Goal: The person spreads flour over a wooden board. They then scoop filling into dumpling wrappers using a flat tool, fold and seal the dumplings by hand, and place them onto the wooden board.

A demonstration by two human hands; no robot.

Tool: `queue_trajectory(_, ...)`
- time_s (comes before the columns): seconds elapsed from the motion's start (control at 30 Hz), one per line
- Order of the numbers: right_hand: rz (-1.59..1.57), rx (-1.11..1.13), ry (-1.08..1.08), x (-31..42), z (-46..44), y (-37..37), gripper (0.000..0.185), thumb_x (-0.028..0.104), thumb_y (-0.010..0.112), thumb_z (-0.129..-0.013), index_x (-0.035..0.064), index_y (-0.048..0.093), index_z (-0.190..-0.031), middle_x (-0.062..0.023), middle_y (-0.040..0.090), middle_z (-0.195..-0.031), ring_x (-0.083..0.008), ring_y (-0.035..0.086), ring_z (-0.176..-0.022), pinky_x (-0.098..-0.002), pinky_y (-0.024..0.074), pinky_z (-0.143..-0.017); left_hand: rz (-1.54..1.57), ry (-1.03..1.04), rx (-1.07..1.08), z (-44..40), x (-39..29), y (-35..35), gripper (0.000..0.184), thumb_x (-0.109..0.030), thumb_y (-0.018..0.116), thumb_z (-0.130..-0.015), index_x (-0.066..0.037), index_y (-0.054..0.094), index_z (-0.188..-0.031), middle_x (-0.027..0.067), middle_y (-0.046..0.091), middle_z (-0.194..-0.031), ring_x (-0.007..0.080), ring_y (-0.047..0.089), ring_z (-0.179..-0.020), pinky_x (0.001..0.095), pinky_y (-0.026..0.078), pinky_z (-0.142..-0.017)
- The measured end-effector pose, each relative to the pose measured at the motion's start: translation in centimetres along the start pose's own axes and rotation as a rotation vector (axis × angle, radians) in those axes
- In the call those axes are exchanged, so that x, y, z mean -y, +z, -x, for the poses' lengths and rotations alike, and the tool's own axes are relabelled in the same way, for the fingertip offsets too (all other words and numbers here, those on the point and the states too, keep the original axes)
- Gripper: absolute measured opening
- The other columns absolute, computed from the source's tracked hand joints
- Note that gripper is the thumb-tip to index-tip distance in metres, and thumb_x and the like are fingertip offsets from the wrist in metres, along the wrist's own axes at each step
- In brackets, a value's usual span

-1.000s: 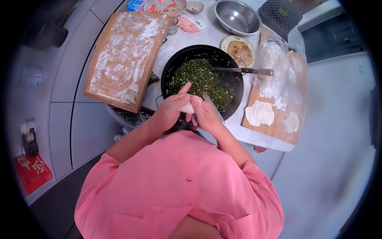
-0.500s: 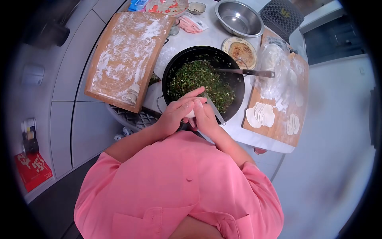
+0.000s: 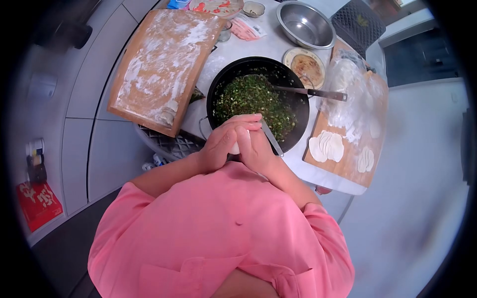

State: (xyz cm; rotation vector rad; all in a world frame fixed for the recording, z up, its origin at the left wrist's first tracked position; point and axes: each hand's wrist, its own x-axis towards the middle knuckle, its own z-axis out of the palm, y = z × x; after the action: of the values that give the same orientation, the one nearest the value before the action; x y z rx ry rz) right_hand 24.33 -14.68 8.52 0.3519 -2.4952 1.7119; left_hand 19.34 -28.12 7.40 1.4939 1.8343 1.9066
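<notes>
Although the palms hide most of it, 1 small, smooth white dough piece (image 3: 234, 148) lies between 2 bare hands at the near edge of the pan. Left hand (image 3: 218, 144) and right hand (image 3: 259, 149): fingers pressed together, grasping the piece; undersides hidden. Handling, as judged: light, soft, pliable, easily dented or torn; best cupped in the palms, lightly pinched at the rim.

Surface, a white-covered desk (image 3: 254, 49), left to right:
- 1 rectangular brown wooden board (image 3: 141, 108), dusted white.
- 1 round black pan (image 3: 299, 116) of chopped green mixture (image 3: 253, 97), a metal utensil with a dark handle (image 3: 329, 94) across its rim.
- 1 round silver metal bowl (image 3: 309, 22), above 1 cream plate (image 3: 288, 58) bearing 1 browned round flatbread (image 3: 305, 68).
- 1 brown wooden board (image 3: 343, 171) with 2 groups of thin white dough rounds (image 3: 326, 146) and clear crumpled plastic (image 3: 345, 109).

Room, left to right: 1 red printed packet (image 3: 42, 208), pale grey panels (image 3: 78, 159), 1 dark quilted chair back (image 3: 355, 22).
</notes>
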Motion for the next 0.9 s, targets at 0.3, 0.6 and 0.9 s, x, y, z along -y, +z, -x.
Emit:
queue_trajectory(0.3, -0.118, 0.253, 0.347, 0.8, -2.0, -1.0, 0.038, 0.035, 0.046, -0.087, 0.0028, 0.063, -0.078, -0.0153, 0.062, -0.069, -0.0317, 0.06, -0.065, -0.0371, 0.045, -0.06, 0.422, -0.716, -0.121, 1.7, -1.3, -2.3, 0.039, -0.022, 0.048, -0.089, -0.002, 0.049, -0.123, 0.0124, 0.052, -0.122, 0.0158, 0.051, -0.106, 0.0258, 0.042, -0.088)
queue_trajectory(0.6, 0.424, 0.353, 0.326, 1.5, -4.2, 1.0, 0.081, 0.047, 0.074, -0.063, 0.0058, 0.044, -0.125, -0.0159, 0.063, -0.085, -0.0327, 0.062, -0.079, -0.0375, 0.0483, -0.068, 0.215, -0.815, -0.395, 3.2, -0.4, -6.6, 0.013, -0.002, 0.061, -0.079, 0.0, 0.066, -0.09, 0.0104, 0.057, -0.117, 0.013, 0.056, -0.098, 0.0258, 0.044, -0.086)
queue_trajectory(0.9, 0.35, 0.077, 0.497, -0.7, -1.5, -0.4, 0.068, 0.038, 0.067, -0.075, 0.0005, 0.043, -0.126, -0.0082, 0.062, -0.078, -0.0213, 0.061, -0.067, -0.0305, 0.047, -0.064, -0.081, -0.91, -0.372, 6.3, 8.8, -18.6, 0.011, -0.003, 0.06, -0.08, 0.001, 0.064, -0.09, 0.0056, 0.064, -0.099, 0.0085, 0.057, -0.087, 0.0225, 0.045, -0.077)
